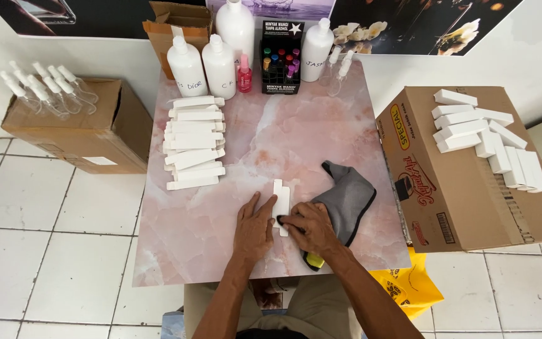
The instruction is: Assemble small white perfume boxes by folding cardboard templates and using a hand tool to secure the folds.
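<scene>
Both hands at near-centre of pink marble surface [221, 251], pressing on a flat white carton [281, 202] lying lengthwise away from the person. Left hand [253, 229] flat, palm down, fingers spread w/ tips on carton's left edge. Right hand [308, 227] on carton's lower right, fingers bent and pinched onto it; can't tell how firm the grip is. Grey cloth [348, 199] just right of right hand, partly under it; a yellow bit [313, 260] shows below the wrist. Further up, left side: stack of flat white cartons [194, 141]. Far edge: white bottles [202, 63], small pink bottle [244, 74], black rack of coloured vials [281, 59], clear sprayers [339, 69]. Off surface, right: cardboard box [459, 188] w/ folded white boxes [484, 135] on top. Left: another box [76, 135] w/ clear spray bottles [45, 88] on it. Yellow bag [412, 285] on tile floor.
</scene>
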